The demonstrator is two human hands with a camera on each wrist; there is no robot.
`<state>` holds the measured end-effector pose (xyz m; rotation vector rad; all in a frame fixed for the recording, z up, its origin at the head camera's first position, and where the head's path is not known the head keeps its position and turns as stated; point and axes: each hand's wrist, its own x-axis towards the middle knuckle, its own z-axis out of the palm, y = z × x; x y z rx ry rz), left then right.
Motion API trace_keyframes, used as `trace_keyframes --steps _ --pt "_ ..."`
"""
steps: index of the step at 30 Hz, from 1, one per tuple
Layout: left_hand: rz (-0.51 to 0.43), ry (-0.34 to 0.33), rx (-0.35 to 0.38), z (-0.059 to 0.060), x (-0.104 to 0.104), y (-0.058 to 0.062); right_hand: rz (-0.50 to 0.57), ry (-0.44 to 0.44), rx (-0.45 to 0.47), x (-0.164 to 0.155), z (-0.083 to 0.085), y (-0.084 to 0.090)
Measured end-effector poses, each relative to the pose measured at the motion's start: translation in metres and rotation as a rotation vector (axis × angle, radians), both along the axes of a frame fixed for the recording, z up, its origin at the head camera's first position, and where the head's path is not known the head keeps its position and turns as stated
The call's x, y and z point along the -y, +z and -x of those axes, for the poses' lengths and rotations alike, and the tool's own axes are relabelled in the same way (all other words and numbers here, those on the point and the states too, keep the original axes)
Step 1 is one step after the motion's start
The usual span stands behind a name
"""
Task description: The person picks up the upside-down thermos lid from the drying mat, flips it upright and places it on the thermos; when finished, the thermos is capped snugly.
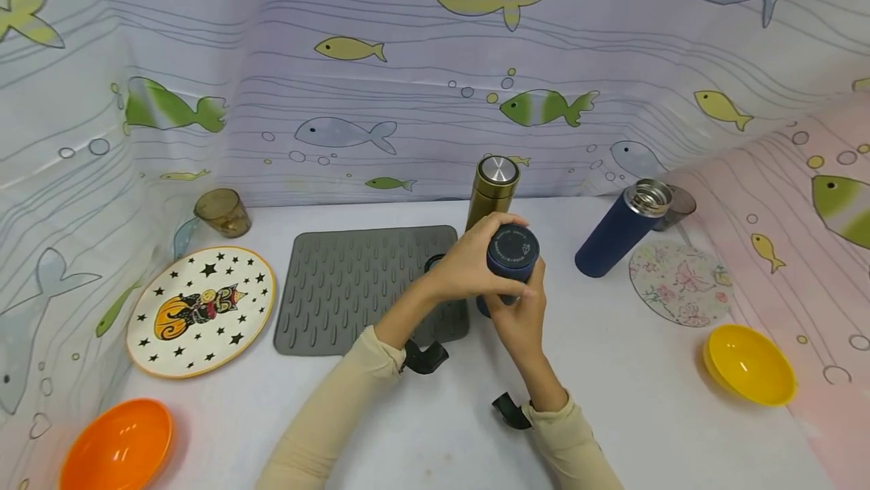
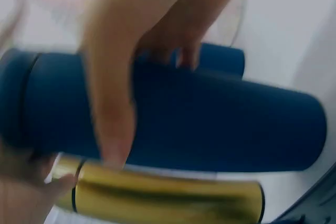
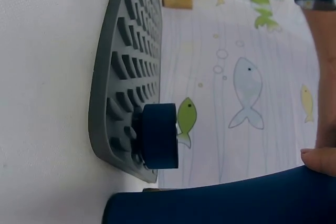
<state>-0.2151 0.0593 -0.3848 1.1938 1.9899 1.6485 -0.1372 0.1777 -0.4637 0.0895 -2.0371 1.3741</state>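
Note:
Both hands hold a dark blue thermos [image 1: 513, 247] upright over the table, its capped top facing the head camera. My left hand [image 1: 465, 263] grips it near the cap, fingers behind and thumb in front. Below that, my right hand [image 1: 519, 316] wraps around the body; in the left wrist view its thumb lies across the blue wall. Close behind stands a gold thermos [image 1: 491, 192] with a silver-topped lid. A loose blue lid [image 3: 159, 136] sits on the grey drying mat [image 1: 360, 286], mostly hidden by my left hand in the head view.
An uncapped blue thermos [image 1: 618, 237] stands at right, before a smoky glass [image 1: 680, 205] and a floral round board [image 1: 680, 286]. A yellow bowl [image 1: 748, 364] lies at the right edge. Leftward are an owl plate [image 1: 197, 312], an amber glass [image 1: 224, 212] and an orange bowl [image 1: 118, 445].

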Motion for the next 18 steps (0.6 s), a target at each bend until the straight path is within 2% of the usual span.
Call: trace_keyframes --steps 2,3,4,7,10,12,15,16,18 --pt "0.009 0.055 -0.025 -0.002 -0.004 -0.002 -0.008 0.008 0.006 -0.001 -0.001 0.000" --pt "-0.008 0.049 -0.021 -0.002 -0.005 -0.003 -0.018 0.009 0.009 -0.002 -0.001 0.000" --pt "-0.032 0.018 -0.008 0.000 -0.004 -0.003 -0.031 0.014 0.007 -0.002 -0.002 0.001" --pt "-0.091 -0.160 0.051 0.008 -0.002 -0.001 -0.053 0.069 -0.023 -0.006 -0.003 0.002" --pt "-0.075 -0.313 0.086 0.017 0.002 0.003 -0.083 0.132 -0.045 -0.012 -0.004 0.004" --pt "-0.054 -0.365 0.097 0.021 0.003 0.004 -0.102 0.161 -0.038 -0.014 -0.004 0.005" --pt "-0.040 -0.358 0.107 0.021 0.005 0.005 -0.110 0.187 -0.017 -0.016 -0.004 0.008" --pt "-0.046 -0.329 0.110 0.019 0.006 0.005 -0.108 0.187 -0.007 -0.018 -0.003 0.008" --pt "-0.039 -0.208 0.073 0.013 0.010 0.003 -0.097 0.167 0.007 -0.023 0.002 0.010"
